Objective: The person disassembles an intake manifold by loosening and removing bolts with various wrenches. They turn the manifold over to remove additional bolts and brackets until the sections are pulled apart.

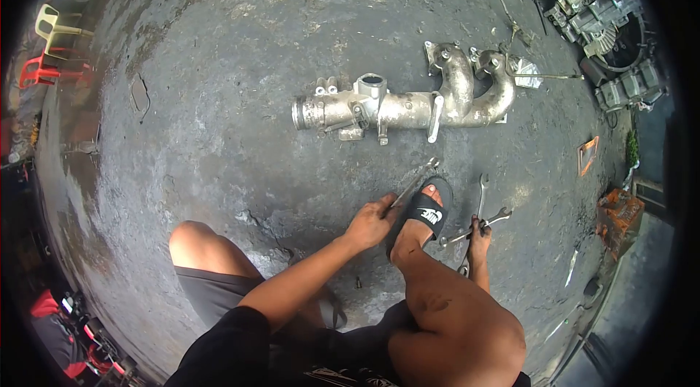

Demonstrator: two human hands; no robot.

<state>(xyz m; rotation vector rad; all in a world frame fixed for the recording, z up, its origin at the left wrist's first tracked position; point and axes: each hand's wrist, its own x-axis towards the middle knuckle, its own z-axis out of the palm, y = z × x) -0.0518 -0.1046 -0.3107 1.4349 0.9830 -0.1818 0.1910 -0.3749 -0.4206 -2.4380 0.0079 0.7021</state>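
Metal tool (414, 184) in left hand (370, 223)

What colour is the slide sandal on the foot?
Black slide sandal, white logo; the head view shows it.

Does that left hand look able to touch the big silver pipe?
Probably yes, with a forward lean: between the left hand and the silver pipe there's just floor and the tool it's holding.

The left hand (370, 222) grips a wrench (415, 184) beside the sandaled foot (426, 213).
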